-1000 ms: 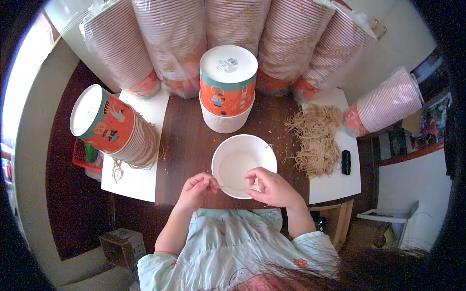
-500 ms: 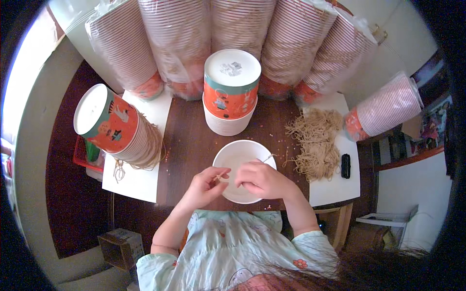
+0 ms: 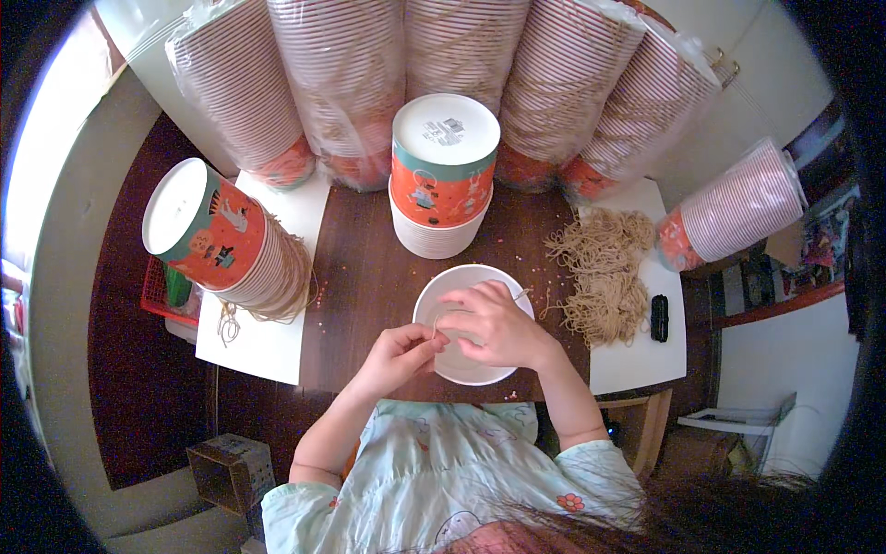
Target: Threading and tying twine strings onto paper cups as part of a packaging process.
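Note:
A white paper bucket (image 3: pixel 466 275) stands open side up near the table's front edge, partly covered by my hands. At its left rim my left hand (image 3: pixel 395 358) pinches a thin tan cord (image 3: pixel 436 327) between thumb and fingertips. Over the bucket's opening, my right hand (image 3: pixel 494 325) has its fingers curved and apart, close to the cord's end. I cannot make out anything held in it. A short piece of twisted cord (image 3: pixel 524 294) shows at the bucket's right rim, behind the right hand.
Beyond the bucket stands an upside-down stack of orange and green paper buckets (image 3: pixel 441 189). Another stack (image 3: pixel 221 235), with cords hanging on it, leans at left. A pile of tan cords (image 3: pixel 600 272) and a black object (image 3: pixel 659 319) lie at right. Plastic-wrapped stacks (image 3: pixel 341 83) line the back.
My right hand has spread its fingers and risen a little. My left hand has shifted slightly right and lower, pinching the cord. The bucket appears slightly further right.

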`<state>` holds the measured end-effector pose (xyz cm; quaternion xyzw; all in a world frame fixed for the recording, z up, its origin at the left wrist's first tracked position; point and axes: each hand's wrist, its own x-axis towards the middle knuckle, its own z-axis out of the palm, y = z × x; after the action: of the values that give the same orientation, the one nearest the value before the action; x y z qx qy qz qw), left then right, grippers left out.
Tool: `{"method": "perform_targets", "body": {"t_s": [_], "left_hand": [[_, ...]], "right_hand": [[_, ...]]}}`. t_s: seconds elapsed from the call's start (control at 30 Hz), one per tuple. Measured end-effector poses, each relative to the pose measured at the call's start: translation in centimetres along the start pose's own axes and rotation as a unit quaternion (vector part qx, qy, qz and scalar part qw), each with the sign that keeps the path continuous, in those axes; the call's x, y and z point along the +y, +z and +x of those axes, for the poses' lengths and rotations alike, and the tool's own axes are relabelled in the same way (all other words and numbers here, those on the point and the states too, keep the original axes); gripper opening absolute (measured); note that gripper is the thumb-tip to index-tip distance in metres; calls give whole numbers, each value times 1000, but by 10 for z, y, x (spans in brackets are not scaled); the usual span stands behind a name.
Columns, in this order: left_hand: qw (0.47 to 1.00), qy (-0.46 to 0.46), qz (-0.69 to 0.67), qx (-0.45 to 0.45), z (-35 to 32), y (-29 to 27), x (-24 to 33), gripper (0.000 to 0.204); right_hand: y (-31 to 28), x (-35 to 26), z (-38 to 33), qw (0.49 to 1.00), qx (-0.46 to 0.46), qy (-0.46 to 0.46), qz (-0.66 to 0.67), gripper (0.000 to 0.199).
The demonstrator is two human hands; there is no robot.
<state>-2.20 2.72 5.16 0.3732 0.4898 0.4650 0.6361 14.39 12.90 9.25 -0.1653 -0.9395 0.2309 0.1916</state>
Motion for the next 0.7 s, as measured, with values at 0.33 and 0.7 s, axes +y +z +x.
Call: {"method": "perform_targets", "body": {"t_s": [0.33, 0.7], "left_hand": [[998, 7, -55, -30, 8, 4, 1, 15], [994, 89, -23, 59, 7, -12, -5, 3]], "right_hand": [[13, 15, -9, 1000, 15, 13, -2, 13], [12, -39, -21, 990, 81, 56, -103, 11]]}}
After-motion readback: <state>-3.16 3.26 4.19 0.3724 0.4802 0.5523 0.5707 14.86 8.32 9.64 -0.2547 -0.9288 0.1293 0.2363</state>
